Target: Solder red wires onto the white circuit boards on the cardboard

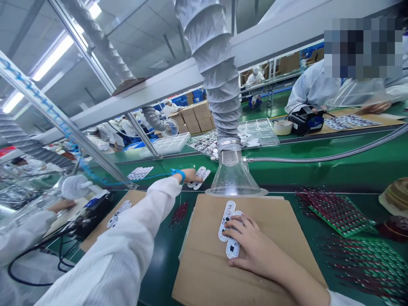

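My left hand (191,175), with a blue band at its wrist, is stretched forward to the green ledge. Its fingers are closed on a small group of white oblong circuit boards (202,173); the fingertips are partly hidden. On the brown cardboard sheet (204,263), my right hand (250,240) lies with fingers spread over other white circuit boards (233,247), touching them and covering part of them. These boards lie side by side, slightly offset, with dark components on top.
A clear fume hood (235,178) hangs over the cardboard's far edge. Green boards with red wires (342,214) lie at right, loose red wires (179,213) at left. More white boards (140,173) lie on the ledge. A co-worker's sleeve (307,91) is beyond; another co-worker's hand (62,205) is at left.
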`<state>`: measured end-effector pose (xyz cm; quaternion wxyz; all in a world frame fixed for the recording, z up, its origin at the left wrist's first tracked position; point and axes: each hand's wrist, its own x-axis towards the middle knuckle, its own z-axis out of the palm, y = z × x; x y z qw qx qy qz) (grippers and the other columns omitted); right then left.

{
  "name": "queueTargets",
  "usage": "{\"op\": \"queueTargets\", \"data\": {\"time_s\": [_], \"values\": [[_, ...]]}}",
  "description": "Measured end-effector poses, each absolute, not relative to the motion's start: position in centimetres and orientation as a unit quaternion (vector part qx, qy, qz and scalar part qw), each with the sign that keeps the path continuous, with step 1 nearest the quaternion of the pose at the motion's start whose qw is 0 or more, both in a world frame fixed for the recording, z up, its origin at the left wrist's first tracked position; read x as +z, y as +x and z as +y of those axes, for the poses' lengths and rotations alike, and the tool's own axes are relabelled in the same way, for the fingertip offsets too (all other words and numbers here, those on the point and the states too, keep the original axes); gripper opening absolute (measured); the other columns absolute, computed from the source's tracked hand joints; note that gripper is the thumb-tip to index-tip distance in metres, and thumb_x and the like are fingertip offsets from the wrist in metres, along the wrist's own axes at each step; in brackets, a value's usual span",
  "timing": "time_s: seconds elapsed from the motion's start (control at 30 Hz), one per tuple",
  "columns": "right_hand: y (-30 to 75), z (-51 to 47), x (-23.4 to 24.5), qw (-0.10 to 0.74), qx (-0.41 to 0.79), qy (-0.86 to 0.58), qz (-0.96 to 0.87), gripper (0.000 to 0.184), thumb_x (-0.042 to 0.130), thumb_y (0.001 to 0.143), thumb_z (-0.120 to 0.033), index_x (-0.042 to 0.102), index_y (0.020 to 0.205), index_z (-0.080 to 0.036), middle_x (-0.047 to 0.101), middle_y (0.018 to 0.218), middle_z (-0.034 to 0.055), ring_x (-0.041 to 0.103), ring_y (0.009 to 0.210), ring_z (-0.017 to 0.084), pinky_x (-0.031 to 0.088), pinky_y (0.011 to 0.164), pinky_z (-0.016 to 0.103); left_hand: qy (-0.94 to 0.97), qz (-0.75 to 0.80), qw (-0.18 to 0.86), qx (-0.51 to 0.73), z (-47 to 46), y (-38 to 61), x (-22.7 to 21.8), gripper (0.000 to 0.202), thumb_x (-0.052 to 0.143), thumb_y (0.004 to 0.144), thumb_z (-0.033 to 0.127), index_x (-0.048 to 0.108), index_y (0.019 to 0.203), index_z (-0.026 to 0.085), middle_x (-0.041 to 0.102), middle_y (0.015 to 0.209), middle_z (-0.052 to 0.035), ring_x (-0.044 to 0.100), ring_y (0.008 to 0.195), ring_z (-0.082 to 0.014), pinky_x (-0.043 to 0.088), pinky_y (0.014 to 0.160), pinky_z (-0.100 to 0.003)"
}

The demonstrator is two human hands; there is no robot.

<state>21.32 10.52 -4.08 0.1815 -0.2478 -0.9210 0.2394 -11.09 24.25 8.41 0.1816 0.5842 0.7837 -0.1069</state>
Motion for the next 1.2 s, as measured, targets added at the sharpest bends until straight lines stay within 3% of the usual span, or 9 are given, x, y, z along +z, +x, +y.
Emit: {"op": "queueTargets", "data": {"time_s": [0.1,0.17,0.33,0.4,0.57,0.73,0.87,1.07,1.2], "values": [[21.4,10.4,-4.0,0.194,0.235,-0.245,-0.920,0.058,0.099,0.080,-0.047,0.076,0.131,-0.032,0.073,0.143,0.0102,0.055,0.148,0.043,0.033,0.133,0.071,0.612,0.756,0.216,-0.084,19.2,-9.2,7.4,0.047,0.089,0.090,0.056,0.076,0.110,0.015,0.079,0.088,-0.0040,0.074,0.075,-0.0209,0.059,0.068,-0.030],[21.4,10.3,-3.8,0.195,0.234,-0.245,-0.921,0.057,0.098,0.081,-0.043,0.075,0.132,-0.032,0.071,0.143,0.0102,0.055,0.146,0.043,0.035,0.132,0.071,0.628,0.740,0.232,-0.057,15.5,-7.9,6.0,0.050,0.091,0.083,0.060,0.076,0.111,0.020,0.083,0.093,-0.0045,0.078,0.079,-0.0237,0.056,0.066,-0.029],[21.4,10.4,-3.2,0.184,0.235,-0.246,-0.922,0.063,0.095,0.084,-0.033,0.072,0.143,-0.031,0.064,0.154,0.0127,0.051,0.151,0.043,0.043,0.128,0.065,0.630,0.749,0.202,0.010,9.1,-6.0,3.6,0.044,0.068,0.101,0.050,0.067,0.136,0.024,0.081,0.130,-0.0144,0.080,0.111,-0.0318,0.059,0.085,-0.035],[21.5,10.6,-3.4,0.175,0.231,-0.242,-0.926,0.063,0.091,0.088,-0.034,0.071,0.147,-0.033,0.062,0.158,0.0123,0.048,0.155,0.043,0.041,0.130,0.066,0.630,0.750,0.201,0.022,8.0,-5.2,3.2,0.034,0.065,0.103,0.044,0.071,0.130,0.022,0.082,0.126,-0.0150,0.080,0.111,-0.0313,0.059,0.087,-0.035],[22.0,11.8,-5.6,0.181,0.203,-0.226,-0.935,0.069,0.082,0.096,-0.048,0.061,0.161,-0.038,0.055,0.170,0.0108,0.046,0.160,0.044,0.043,0.128,0.068,0.614,0.764,0.188,0.058,6.9,-7.3,4.8,0.019,0.064,0.105,0.033,0.080,0.115,0.027,0.087,0.110,-0.0039,0.081,0.104,-0.0224,0.058,0.088,-0.027],[21.3,12.2,-8.1,0.247,0.117,-0.195,-0.942,0.065,0.066,0.105,-0.063,0.056,0.166,-0.041,0.054,0.174,0.0082,0.049,0.159,0.045,0.041,0.128,0.071,0.427,0.901,0.046,0.054,2.5,-21.2,9.4,0.042,0.039,0.119,0.031,0.075,0.130,0.013,0.082,0.120,-0.0176,0.078,0.113,-0.0292,0.059,0.102,-0.041],[18.6,11.7,-8.1,0.269,0.029,-0.144,-0.952,0.063,0.054,0.111,-0.062,0.055,0.168,-0.036,0.055,0.174,0.0084,0.050,0.158,0.042,0.039,0.128,0.069,0.299,0.954,0.007,0.011,-2.8,-30.4,8.5,0.040,0.068,0.111,0.048,0.072,0.133,0.015,0.076,0.129,-0.0129,0.076,0.115,-0.0273,0.063,0.104,-0.051],[15.8,12.3,-7.3,0.228,-0.017,-0.140,-0.963,0.051,0.055,0.113,-0.055,0.068,0.155,-0.028,0.066,0.164,0.0111,0.059,0.150,0.043,0.049,0.117,0.067,0.259,0.966,-0.011,0.001,-5.3,-33.3,1.8,0.034,0.068,0.110,0.044,0.072,0.126,0.015,0.074,0.135,-0.0125,0.075,0.113,-0.0251,0.063,0.101,-0.046],[17.8,10.7,-5.8,0.188,0.008,-0.150,-0.971,0.040,0.066,0.111,-0.052,0.075,0.141,-0.027,0.069,0.159,0.0111,0.061,0.147,0.042,0.050,0.118,0.067,0.283,0.959,-0.023,0.009,-5.4,-34.4,1.4,0.037,0.064,0.104,0.043,0.070,0.121,0.010,0.077,0.126,-0.0223,0.077,0.116,-0.0343,0.061,0.091,-0.039]]}}
